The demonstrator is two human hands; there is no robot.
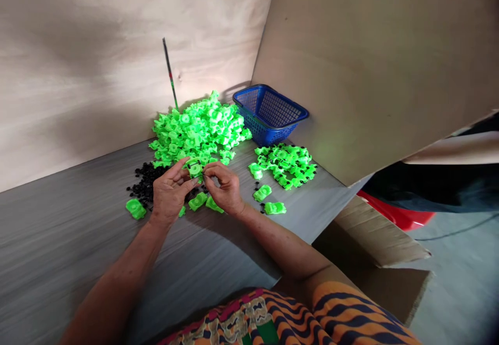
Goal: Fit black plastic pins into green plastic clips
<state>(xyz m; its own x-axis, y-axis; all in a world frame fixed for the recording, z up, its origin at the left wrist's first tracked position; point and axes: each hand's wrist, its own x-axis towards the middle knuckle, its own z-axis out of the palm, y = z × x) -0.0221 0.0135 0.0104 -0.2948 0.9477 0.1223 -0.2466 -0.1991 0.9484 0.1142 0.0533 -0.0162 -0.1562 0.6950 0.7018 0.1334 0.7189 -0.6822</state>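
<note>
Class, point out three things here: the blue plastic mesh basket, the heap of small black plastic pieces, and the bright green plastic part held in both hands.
blue plastic mesh basket (289, 107), head view, right rim.
heap of small black plastic pieces (145, 180), head view, heap's middle.
bright green plastic part (195, 169), head view, its round centre.

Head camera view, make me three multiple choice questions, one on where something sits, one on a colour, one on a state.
1. Where is the blue basket?
A. in the far corner, behind the green piles
B. on the person's lap
C. at the table's near edge

2. What colour are the small parts by the left hand?
A. white
B. black
C. red

3. How is the green piece placed?
A. lying alone on the table
B. inside the basket
C. held between both hands' fingertips

Answers: 1 A, it stands against the boards beyond the big green pile. 2 B, they are a dark heap. 3 C, left hand and right hand pinch it above the table.
</note>
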